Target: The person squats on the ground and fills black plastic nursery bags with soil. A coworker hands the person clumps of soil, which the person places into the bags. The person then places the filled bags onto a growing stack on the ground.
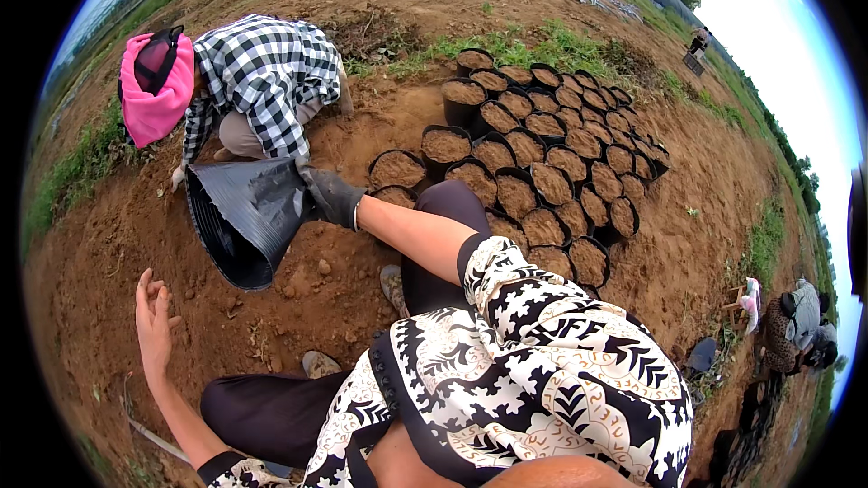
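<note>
My right hand [332, 195], in a dark grey glove, grips a black plastic nursery pot [271, 200] near its narrow end. The pot is tipped on its side above the soil, with its wide mouth facing down and left; the part of its inside that shows is dark. My left hand [156, 322] is bare and holds nothing, its fingers apart and slightly curled over the reddish-brown soil [319, 312]. It is below and left of the pot's mouth, not touching it.
Several soil-filled black pots [542, 227] stand packed to my right. A co-worker in a checked shirt [271, 74] and pink head covering [159, 98] crouches beyond my pot, a hand [178, 178] beside its rim. More people [800, 325] bend at far right, near a small stool [736, 305].
</note>
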A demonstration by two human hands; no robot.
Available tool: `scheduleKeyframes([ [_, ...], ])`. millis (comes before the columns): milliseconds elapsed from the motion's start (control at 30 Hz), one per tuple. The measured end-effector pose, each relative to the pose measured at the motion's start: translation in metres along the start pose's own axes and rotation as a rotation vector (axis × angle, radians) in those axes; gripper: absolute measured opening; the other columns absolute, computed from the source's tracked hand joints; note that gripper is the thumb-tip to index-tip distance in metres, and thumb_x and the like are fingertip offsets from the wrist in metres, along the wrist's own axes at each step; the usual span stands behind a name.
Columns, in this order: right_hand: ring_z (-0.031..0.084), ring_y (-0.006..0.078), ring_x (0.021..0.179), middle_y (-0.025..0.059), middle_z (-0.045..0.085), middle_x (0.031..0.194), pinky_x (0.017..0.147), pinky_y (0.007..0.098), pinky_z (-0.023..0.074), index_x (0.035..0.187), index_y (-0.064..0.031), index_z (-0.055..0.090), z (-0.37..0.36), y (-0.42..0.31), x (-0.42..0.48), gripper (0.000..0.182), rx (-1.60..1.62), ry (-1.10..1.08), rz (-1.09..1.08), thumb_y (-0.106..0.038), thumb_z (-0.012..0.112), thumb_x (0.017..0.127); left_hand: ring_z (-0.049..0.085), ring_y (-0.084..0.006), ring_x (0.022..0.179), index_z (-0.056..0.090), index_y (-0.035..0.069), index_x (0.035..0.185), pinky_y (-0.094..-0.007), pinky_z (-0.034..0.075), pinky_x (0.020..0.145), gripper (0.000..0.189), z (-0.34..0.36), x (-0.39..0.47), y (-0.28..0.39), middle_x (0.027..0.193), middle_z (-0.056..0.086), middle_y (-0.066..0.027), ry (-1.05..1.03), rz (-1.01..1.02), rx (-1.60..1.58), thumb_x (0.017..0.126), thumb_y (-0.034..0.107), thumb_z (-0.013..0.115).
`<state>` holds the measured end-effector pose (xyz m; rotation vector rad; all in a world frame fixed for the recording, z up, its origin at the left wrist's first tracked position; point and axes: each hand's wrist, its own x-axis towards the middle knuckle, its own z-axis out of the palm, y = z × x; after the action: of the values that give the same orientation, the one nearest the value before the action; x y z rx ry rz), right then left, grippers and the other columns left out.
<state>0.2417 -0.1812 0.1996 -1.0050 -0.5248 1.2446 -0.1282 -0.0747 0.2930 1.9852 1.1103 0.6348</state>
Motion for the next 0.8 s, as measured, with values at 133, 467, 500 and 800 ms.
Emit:
scheduleKeyframes([
  [133,0.060,0.0202,0.073,0.0067,0.062,0.090,0.061,0.0429,0.0548,0.105,-0.0063,0.058,-0.008,0.019,0.038,0.044,-0.005,0.174,-0.057,-0.048,0.050,0.093,0.057,-0.0262,0.102,0.028,0.005,0.143,-0.0325,0.054,0.069,0.074,0.059,0.055,0.044,0.129,0.047,-0.0162,-0.209,-0.122,-0.082,0.090,0.051,0.052],
  [467,0.060,0.0215,0.098,0.0078,0.061,0.111,0.080,0.0419,0.0544,0.119,-0.0092,0.054,-0.025,0.045,0.044,0.053,-0.170,-0.035,0.151,-0.055,0.043,0.094,0.059,-0.0174,0.092,0.055,-0.005,0.115,-0.0314,0.046,0.081,0.032,0.182,0.057,-0.017,0.105,0.064,-0.0113,0.031,-0.194,-0.484,0.096,0.021,0.052],
  [500,0.059,0.0218,0.097,0.0082,0.061,0.111,0.081,0.0425,0.0538,0.118,-0.0089,0.054,-0.035,0.044,0.047,0.053,-0.190,-0.084,0.164,-0.055,0.042,0.094,0.060,-0.0174,0.090,0.057,-0.005,0.111,-0.0312,0.046,0.080,0.029,0.192,0.048,-0.021,0.101,0.065,-0.0107,0.084,-0.210,-0.496,0.095,0.018,0.052],
  [800,0.054,0.0217,0.083,0.0080,0.058,0.105,0.081,0.0417,0.0459,0.120,-0.0092,0.053,-0.055,0.108,0.069,0.055,-0.222,0.096,0.458,-0.056,0.043,0.094,0.060,-0.0401,0.100,0.063,-0.001,0.104,-0.0448,0.047,0.083,0.028,0.245,0.026,-0.096,0.100,0.065,-0.0235,0.372,-0.342,-0.288,0.084,0.019,0.060],
])
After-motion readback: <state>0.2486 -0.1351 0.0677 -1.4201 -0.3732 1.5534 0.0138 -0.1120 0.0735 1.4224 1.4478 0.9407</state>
